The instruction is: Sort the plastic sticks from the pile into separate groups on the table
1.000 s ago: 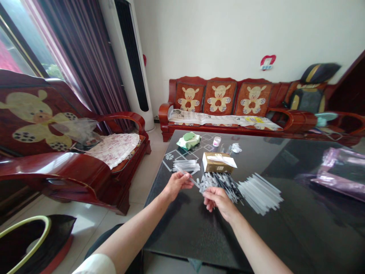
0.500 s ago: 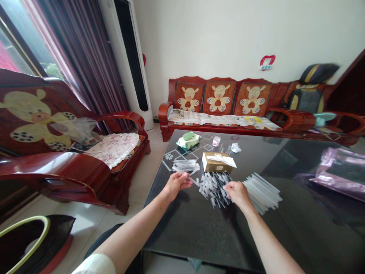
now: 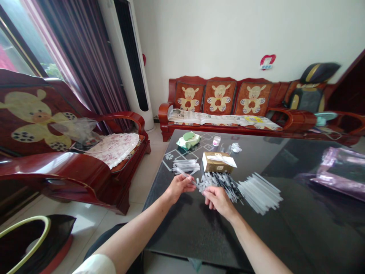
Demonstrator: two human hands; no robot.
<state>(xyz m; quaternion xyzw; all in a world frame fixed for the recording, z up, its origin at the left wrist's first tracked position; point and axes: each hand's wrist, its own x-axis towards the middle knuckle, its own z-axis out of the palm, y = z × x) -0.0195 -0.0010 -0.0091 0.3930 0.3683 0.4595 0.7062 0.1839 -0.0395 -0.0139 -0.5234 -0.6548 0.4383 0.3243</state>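
My left hand (image 3: 179, 186) pinches a thin clear plastic sleeve (image 3: 188, 177) just above the black glass table (image 3: 199, 232). My right hand (image 3: 218, 200) is close beside it, fingers closed on a small dark stick-like piece from the pile; its tip meets the sleeve's end. Right behind my hands lies a heap of dark sticks with white ends (image 3: 221, 182). A fan of empty clear sleeves (image 3: 259, 192) lies to the right of that heap. A small stack of filled sleeves (image 3: 186, 166) rests farther back on the left.
A cardboard box (image 3: 217, 162), a green wipes pack (image 3: 188, 140) and a small cup (image 3: 216, 140) sit at the table's far side. A purple plastic bag (image 3: 339, 171) lies at the right. Red wooden sofas (image 3: 219, 102) stand behind and left; a dark bin (image 3: 34, 239) is lower left.
My right hand reached right to the stick heap half a second ago and has come back left to meet my left hand and the sleeve. My left hand barely moved.
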